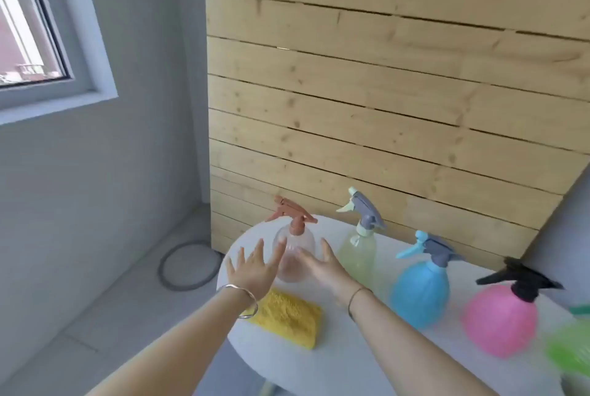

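A clear round spray bottle [295, 248] with a brown-pink trigger head stands at the left end of a white table [351, 363]. My left hand [253, 268] is spread open just left of it, fingers straight, fingertips at or near the bottle's side. My right hand [322, 266] is open on the bottle's right side, fingers straight beside it. Whether either hand touches the bottle I cannot tell. A folded yellow cloth [287, 316] lies on the table below my hands.
Right of the clear bottle stand a pale green bottle [357, 252], a blue bottle [419, 290] and a pink bottle [499, 322] with a black head. A blurred green object [571, 351] sits at the right edge. A wooden plank wall [383, 92] rises behind the table.
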Tool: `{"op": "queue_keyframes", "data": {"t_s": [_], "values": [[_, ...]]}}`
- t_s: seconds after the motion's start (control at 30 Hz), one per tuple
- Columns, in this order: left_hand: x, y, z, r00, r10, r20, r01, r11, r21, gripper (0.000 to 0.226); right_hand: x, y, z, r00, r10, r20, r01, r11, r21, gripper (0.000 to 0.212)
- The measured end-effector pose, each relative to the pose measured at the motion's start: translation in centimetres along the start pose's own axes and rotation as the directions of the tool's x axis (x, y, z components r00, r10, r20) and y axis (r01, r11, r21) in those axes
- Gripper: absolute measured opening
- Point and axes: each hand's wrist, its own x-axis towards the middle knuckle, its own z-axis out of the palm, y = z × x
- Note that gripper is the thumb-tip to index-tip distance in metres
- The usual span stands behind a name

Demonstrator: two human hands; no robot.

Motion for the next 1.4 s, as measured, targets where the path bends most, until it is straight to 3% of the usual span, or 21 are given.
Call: {"op": "queue_keyframes", "data": {"t_s": [0.07,0.2,0.23,0.33,0.4,0.47,0.6,0.7,0.87,1.0,1.2,1.3,1.4], "values": [[1.2,0.1,1.3,0.998,-0.019,-0.06,0.01,0.99,-0.142,0.053,1.2,0.9,0.7,0.999,-0.038,0.006,0.038,0.999,0.012,0.078],[3.3,0.6,3.0,0.984,-0.006,-0.177,-0.053,0.943,-0.329,0.051,2.8,2.2,1.9,0.992,-0.125,0.001,0.125,0.991,0.057,0.07],[3.4,0.7,3.3,0.983,-0.027,-0.184,-0.054,0.906,-0.419,0.056,3.0,2.6,2.0,0.988,-0.154,-0.01,0.155,0.986,0.061,0.069],[3.5,0.7,3.6,0.971,0.05,-0.234,-0.151,0.887,-0.437,0.068,3.0,3.0,1.4,0.972,-0.228,-0.062,0.234,0.964,0.125,0.061],[2.8,0.8,3.4,0.954,0.063,-0.293,-0.216,0.823,-0.526,0.092,2.2,2.7,0.9,0.951,-0.293,-0.095,0.305,0.941,0.146,0.056],[2.0,1.0,2.6,0.92,0.067,-0.386,-0.312,0.722,-0.618,0.102,1.2,2.1,0.7,0.93,-0.348,-0.119,0.363,0.918,0.157,0.054],[-0.8,2.3,0.9,0.877,0.099,-0.469,-0.45,0.51,-0.733,0.086,-1.5,1.1,0.0,0.889,-0.414,-0.194,0.44,0.89,0.116,0.033],[-3.4,3.4,-0.1,0.866,0.144,-0.478,-0.477,0.52,-0.708,0.075,-5.3,0.1,-1.8,0.88,-0.424,-0.212,0.449,0.889,0.086,0.023],[-8.8,5.4,-1.0,0.874,0.263,-0.409,-0.486,0.504,-0.714,0.095,-12.2,-1.4,-4.5,0.833,-0.511,-0.212,0.544,0.826,0.146,0.019],[-16.3,7.5,-1.8,0.849,0.355,-0.391,-0.524,0.475,-0.707,0.056,-18.6,-2.1,-5.7,0.779,-0.552,-0.299,0.619,0.753,0.223,0.018],[-26.4,9.4,-2.6,0.806,0.501,-0.315,-0.516,0.335,-0.789,0.054,-28.6,-2.1,-7.4,0.729,-0.61,-0.31,0.681,0.692,0.24,0.008],[-29.8,10.2,-2.7,0.793,0.569,-0.215,-0.447,0.305,-0.841,0.048,-32.5,-1.4,-8.1,0.743,-0.606,-0.284,0.669,0.687,0.283,0.017],[-31.9,11.2,-2.3,0.76,0.644,-0.083,-0.268,0.195,-0.943,0.053,-34.9,-0.7,-8.6,0.777,-0.592,-0.213,0.621,0.669,0.408,0.021]]}}
